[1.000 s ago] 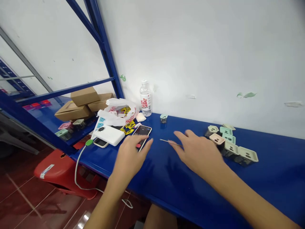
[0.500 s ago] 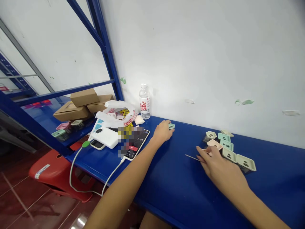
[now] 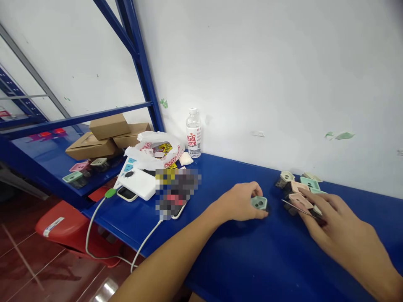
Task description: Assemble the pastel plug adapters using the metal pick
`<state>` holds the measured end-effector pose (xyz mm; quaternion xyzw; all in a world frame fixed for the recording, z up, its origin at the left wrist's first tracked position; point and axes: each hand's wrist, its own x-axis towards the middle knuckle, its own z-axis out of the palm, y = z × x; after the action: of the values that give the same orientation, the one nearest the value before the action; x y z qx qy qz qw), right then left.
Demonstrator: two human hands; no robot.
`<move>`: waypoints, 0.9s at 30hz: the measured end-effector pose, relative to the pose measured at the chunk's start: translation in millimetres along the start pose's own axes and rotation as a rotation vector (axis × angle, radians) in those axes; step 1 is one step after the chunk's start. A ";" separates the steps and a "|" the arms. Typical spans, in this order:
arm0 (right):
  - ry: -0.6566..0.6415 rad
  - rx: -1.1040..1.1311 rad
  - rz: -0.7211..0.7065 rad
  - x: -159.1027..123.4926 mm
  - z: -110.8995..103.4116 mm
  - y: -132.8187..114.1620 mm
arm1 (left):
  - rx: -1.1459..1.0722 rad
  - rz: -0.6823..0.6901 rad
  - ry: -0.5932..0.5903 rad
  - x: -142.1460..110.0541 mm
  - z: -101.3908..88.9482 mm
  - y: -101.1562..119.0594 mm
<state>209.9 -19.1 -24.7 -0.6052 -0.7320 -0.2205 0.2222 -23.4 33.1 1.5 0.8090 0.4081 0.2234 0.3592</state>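
My left hand (image 3: pixel 241 203) is closed around a pale green two-hole pencil sharpener (image 3: pixel 260 203), its thumb and fingers on the sides, at the table surface. My right hand (image 3: pixel 343 230) holds a thin metal rod (image 3: pixel 296 206) that points left from the fingers. Its fingers reach over a cluster of similar sharpeners with clear, dark-looking bodies. A pink sharpener (image 3: pixel 300 201) lies by the fingertips, a cream one (image 3: pixel 286 177) at the cluster's left back, and a mint one (image 3: pixel 309 183) behind. The hand hides part of the cluster.
On the blue table (image 3: pixel 226 256) stand a water bottle (image 3: pixel 193 134), a plastic bag (image 3: pixel 154 149), a white power bank (image 3: pixel 138 183) and a phone (image 3: pixel 179 212) on a white cable (image 3: pixel 145 239). Cardboard boxes (image 3: pixel 108 128) sit beyond the blue frame (image 3: pixel 140 63). A red stool (image 3: pixel 59 222) stands below.
My left hand has moved right and nearer with the pale green sharpener, away from the table's back edge. My right hand has shifted right, still holding the rod, over the cluster.
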 end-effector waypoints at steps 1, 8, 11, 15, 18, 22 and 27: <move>-0.014 0.133 0.002 -3.1 -2.5 -1.0 | -0.046 0.002 -0.011 -0.3 3.4 1.3; -0.250 0.484 -0.187 -26.6 13.1 -14.9 | -0.253 0.055 -0.133 -0.9 23.8 7.2; -0.299 0.476 -0.248 -29.8 21.1 -11.5 | -0.257 -0.032 -0.177 0.8 28.0 6.4; -0.355 0.462 -0.292 -25.0 21.0 -6.9 | -0.231 -0.040 -0.179 3.5 27.9 3.4; -0.340 0.450 -0.278 -20.1 18.2 -9.4 | -0.284 -0.011 -0.192 4.7 25.2 0.3; -0.274 0.375 -0.160 -16.9 14.6 -18.3 | -0.449 -0.045 -0.206 6.4 21.5 -3.4; -0.389 0.531 -0.062 -14.6 8.4 -30.4 | -0.609 -0.082 -0.118 8.2 15.3 -0.4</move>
<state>182.0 -30.8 -41.8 -0.5341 -0.8108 0.0911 0.2216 -8.8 33.9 -8.0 0.6588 0.3331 0.2733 0.6168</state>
